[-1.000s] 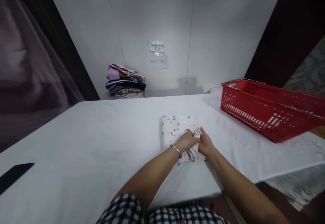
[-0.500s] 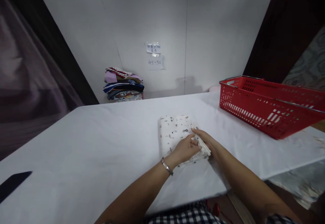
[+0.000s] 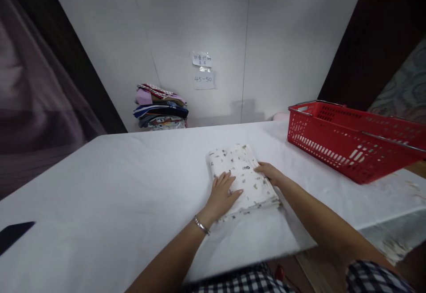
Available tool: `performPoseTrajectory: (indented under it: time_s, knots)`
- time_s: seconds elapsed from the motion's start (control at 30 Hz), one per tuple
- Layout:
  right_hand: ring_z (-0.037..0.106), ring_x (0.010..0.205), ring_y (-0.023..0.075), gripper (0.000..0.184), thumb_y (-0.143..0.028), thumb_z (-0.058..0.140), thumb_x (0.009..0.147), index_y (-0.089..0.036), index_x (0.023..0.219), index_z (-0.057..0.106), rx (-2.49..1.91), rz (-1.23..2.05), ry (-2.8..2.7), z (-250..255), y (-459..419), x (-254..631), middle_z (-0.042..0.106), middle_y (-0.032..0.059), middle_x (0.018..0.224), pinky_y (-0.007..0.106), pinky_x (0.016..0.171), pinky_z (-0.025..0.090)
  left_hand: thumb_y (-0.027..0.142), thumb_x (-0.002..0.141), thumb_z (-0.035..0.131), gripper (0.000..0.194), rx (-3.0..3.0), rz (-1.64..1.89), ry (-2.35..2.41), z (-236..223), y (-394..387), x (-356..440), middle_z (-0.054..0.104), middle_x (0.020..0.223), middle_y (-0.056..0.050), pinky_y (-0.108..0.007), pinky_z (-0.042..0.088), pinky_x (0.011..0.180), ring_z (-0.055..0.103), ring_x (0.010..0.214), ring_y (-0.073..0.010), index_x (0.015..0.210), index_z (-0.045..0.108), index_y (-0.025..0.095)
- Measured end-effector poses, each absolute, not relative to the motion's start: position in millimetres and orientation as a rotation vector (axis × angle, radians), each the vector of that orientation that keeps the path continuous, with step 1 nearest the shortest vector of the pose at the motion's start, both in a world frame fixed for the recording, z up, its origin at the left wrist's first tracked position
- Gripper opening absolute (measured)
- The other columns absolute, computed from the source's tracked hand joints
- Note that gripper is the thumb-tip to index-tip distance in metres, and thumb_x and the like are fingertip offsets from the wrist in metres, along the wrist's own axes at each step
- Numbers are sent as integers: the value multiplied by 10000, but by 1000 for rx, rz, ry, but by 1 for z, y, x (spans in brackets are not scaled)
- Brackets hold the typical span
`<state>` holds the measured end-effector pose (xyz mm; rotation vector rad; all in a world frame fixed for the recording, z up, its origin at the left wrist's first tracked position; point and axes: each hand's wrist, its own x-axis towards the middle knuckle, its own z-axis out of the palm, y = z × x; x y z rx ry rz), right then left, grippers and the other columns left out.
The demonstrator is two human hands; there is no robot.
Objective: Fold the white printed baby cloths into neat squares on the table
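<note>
A white folded cloth [image 3: 246, 180] with small printed motifs lies on the table near its front edge. My left hand [image 3: 222, 197] rests flat on the cloth's left part, fingers spread and thumb apart; a silver bracelet [image 3: 202, 225] circles that wrist. At the cloth's right edge, where the folded layers show, my right hand [image 3: 270, 173] grips the side. Its thumb and fingertips lie on the top near the edge, and the other fingers are partly hidden.
A white sheet covers the table [image 3: 116, 186]. On the right stands a red plastic basket [image 3: 333, 144] with metal handles. At the back left is a stack of folded textiles [image 3: 161, 109]. Paper notes [image 3: 204, 80] hang on the wall. Something dark [image 3: 15, 235] lies at the left edge.
My left hand has moved left from the cloth's layered right edge and now lies flat on top. The right-hand layers are laid flatter, and my right hand still holds that edge.
</note>
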<state>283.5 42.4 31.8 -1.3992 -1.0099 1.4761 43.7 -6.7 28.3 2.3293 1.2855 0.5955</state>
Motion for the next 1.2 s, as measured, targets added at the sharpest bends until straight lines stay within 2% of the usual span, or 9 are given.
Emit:
performPoseTrajectory:
  time_s: [0.13,0.27,0.37,0.5,0.6,0.77,1.03,1.2]
  knots:
    - [654,708,229,563,-245,665,632,-132,1167,531,-1529,1351,-1038,16,40,291,687,67,787,359,649,524,560,857,389,574,2303,574,1283,25,-10,43,321,1452,-91,-458,95,1127,172,1379,-227,1290,470,192]
    - [629,756,208,663,-250,743,592,-175,1214,525,-1666,1147,-1102,15,38,297,681,50,844,324,720,494,511,839,461,474,2334,563,1277,19,-9,39,388,1418,-71,-471,71,1127,190,1374,-232,1201,553,218]
    - [620,741,197,658,-295,744,615,-183,1228,531,-1771,1002,-1245,20,32,301,674,54,847,309,711,486,481,832,488,428,2337,575,1258,18,-10,39,422,1396,-59,-482,77,1124,217,1365,-233,1170,573,233]
    - [620,719,185,696,-372,679,700,-163,1319,437,-1749,1070,-1284,23,22,305,668,68,869,289,657,485,447,845,485,386,2339,622,1211,21,-12,43,462,1365,-49,-492,80,1120,261,1348,-224,1157,575,239]
    - [609,708,184,765,-413,703,675,-160,1338,419,-1798,1126,-1253,22,17,308,661,76,880,290,646,478,431,841,497,347,2367,599,1145,23,-14,43,503,1329,-42,-509,66,1115,296,1332,-228,1118,597,247]
    - [584,694,185,886,-474,745,613,-211,1377,380,-1881,1101,-1301,28,5,312,645,69,867,300,635,469,419,862,465,355,2325,677,1169,18,-16,38,518,1313,-60,-480,116,1116,323,1319,-207,1128,592,221]
    - [555,632,144,697,-323,678,706,-217,1346,426,-1826,981,-1403,28,-16,318,623,6,732,233,560,424,418,869,457,342,2329,730,1129,18,-21,47,551,1277,-54,-481,117,1116,348,1303,-212,1106,608,223]
    - [531,591,144,662,-371,682,708,-234,1317,462,-1902,978,-1409,24,-21,318,632,15,731,259,571,420,423,857,475,317,2370,665,1088,14,-21,47,581,1239,-41,-474,115,1119,386,1275,-212,1050,632,227]
